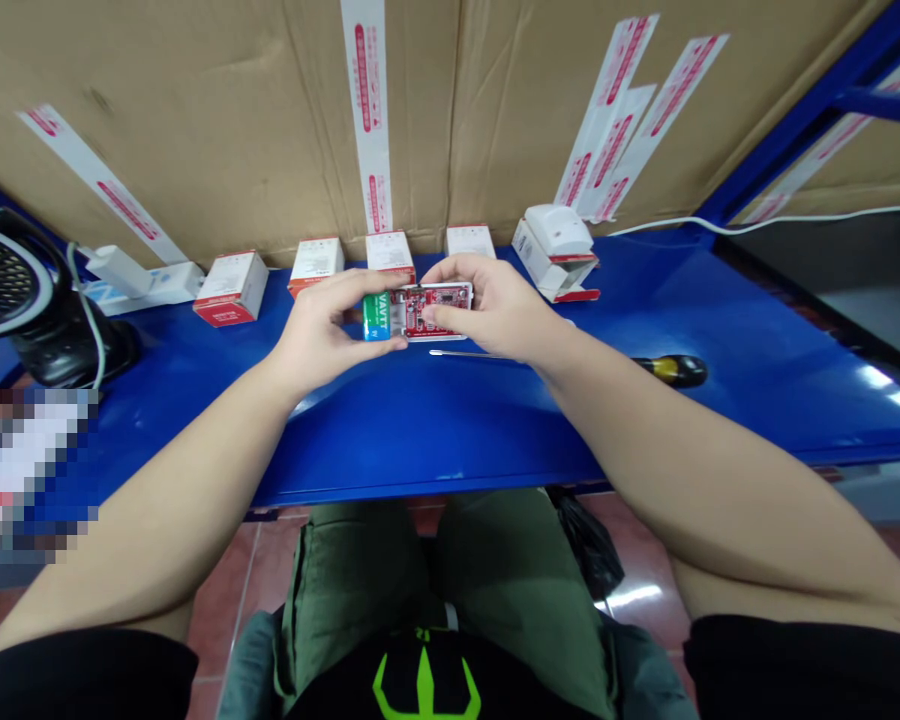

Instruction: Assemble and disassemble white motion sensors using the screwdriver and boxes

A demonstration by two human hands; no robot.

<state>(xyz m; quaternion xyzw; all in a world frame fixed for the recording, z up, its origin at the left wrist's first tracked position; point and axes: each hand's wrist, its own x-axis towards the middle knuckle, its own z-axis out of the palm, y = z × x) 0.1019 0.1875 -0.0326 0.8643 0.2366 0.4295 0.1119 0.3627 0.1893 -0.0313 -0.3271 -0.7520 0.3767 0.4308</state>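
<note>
Above the blue counter [450,440], near its far side, an open device with a red circuit board [446,312] is held between the two hands. Its left end, where a green and blue battery [376,316] is seated, is gripped by the left hand [319,330], thumb along the near edge and fingers along the far edge, partly closed. The other end is pinched by the right hand [499,305], its fingers curled behind and its thumb laid across the board. Both forearms are stretched forward and angled inward. Beneath the right forearm, a screwdriver [675,371] is partly hidden. Beyond the hands, small white and red boxes [231,288] are lined up along the cardboard [232,130].
</note>
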